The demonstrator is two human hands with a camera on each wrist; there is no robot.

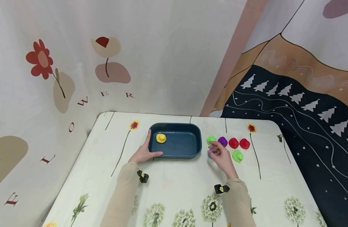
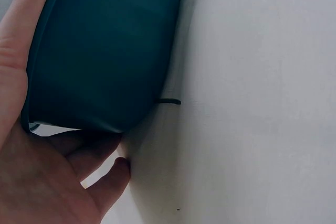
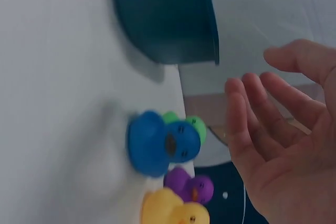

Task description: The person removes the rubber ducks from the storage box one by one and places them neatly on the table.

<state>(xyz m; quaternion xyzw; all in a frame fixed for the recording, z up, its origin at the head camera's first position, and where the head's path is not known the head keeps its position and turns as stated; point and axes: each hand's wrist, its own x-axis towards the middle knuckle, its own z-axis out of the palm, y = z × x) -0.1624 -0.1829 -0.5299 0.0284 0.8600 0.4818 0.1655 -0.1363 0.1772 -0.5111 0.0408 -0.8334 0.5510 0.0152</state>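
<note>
- Dark blue rectangular tub (image 1: 179,148) with rounded corners and a raised rim, sitting mid-table on a pale tablecloth (image 1: 176,195) printed with flowers and dandelions.
- Inside the tub, at its far-left corner: one small yellow rubber duck (image 1: 161,138).
- Left hand (image 1: 144,151) clasping the tub's near-left corner — thumb along the near rim, fingers up the left wall; in the left wrist view, palm (image 2: 31,177) pressed against the dark wall (image 2: 105,51).
- Right hand (image 1: 222,157) hovering just right of the tub, fingers loosely spread and holding nothing; the same open palm (image 3: 278,145) seen in the right wrist view.
- Blue duck (image 3: 160,142) directly under the right fingers, mostly hidden from the head view — round body, darker beak, apart from the palm.
- Beside it, a cluster of ducks: green (image 1: 211,139), purple (image 1: 222,141), two red (image 1: 233,142) (image 1: 244,143), and a second green (image 1: 237,155) nearer.
- Another yellow duck (image 3: 170,211) at the bottom edge of the right wrist view.
- Behind the table, printed wall hangings (image 1: 77,63) with flowers and letters.
</note>
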